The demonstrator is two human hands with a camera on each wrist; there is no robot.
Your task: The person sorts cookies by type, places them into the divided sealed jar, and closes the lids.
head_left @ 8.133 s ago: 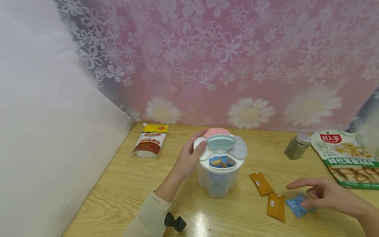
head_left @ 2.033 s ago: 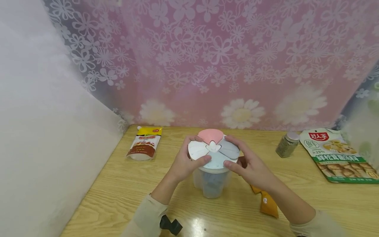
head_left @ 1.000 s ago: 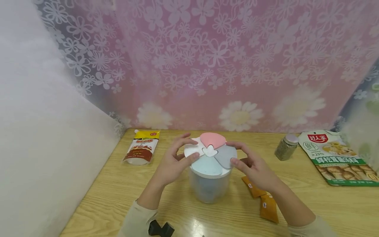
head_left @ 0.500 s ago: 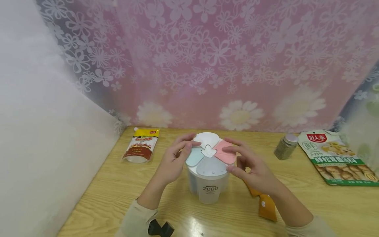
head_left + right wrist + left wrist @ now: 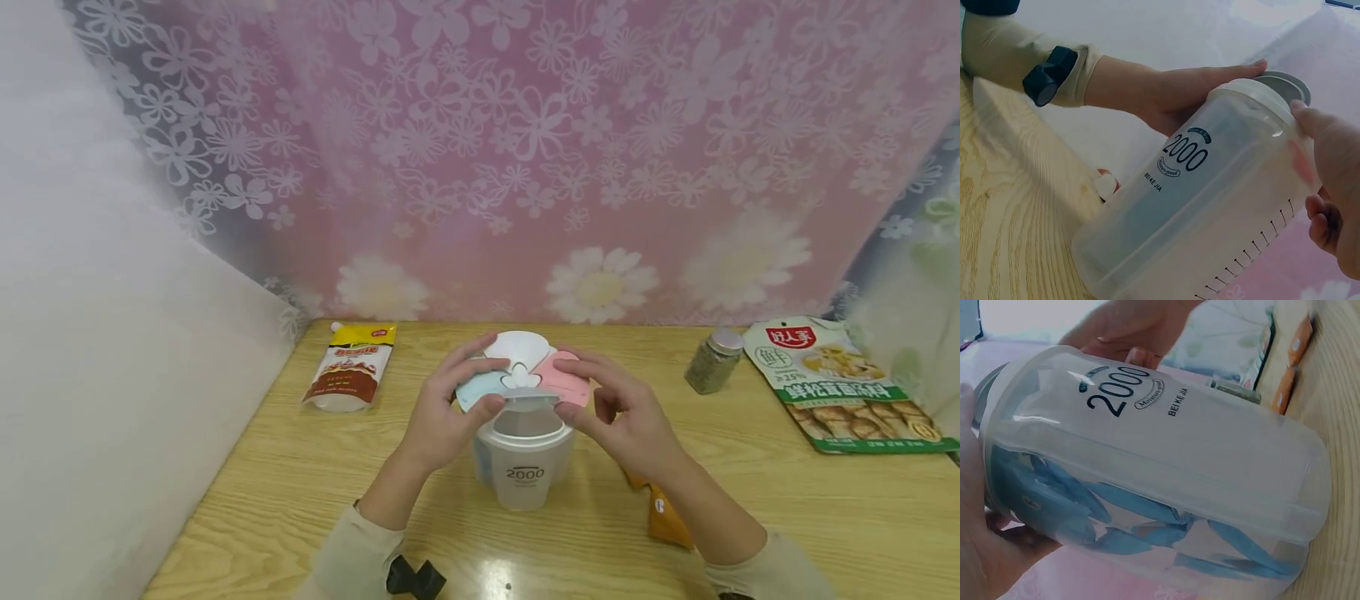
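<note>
A translucent storage jar marked 2000 stands on the wooden table in the head view. Its petal lid has a white flap, a pink flap, a light blue flap and a grey flap. The grey one is tilted up, baring the front compartment, which looks empty. My left hand grips the lid's left side. With the fingers on the pink flap, my right hand holds the right side; both thumbs are at the grey flap. Blue packets fill the neighbouring compartment in the left wrist view.
Orange packets lie partly hidden behind my right forearm. A small glass jar of dried herbs and a green-and-white pouch lie to the right. A yellow, white and brown spouted pouch lies at the left.
Earlier my right hand was over a blue packet on the table and the light blue flap stood raised. That flap was closed, the jar turned, and the grey flap now tilts up.
</note>
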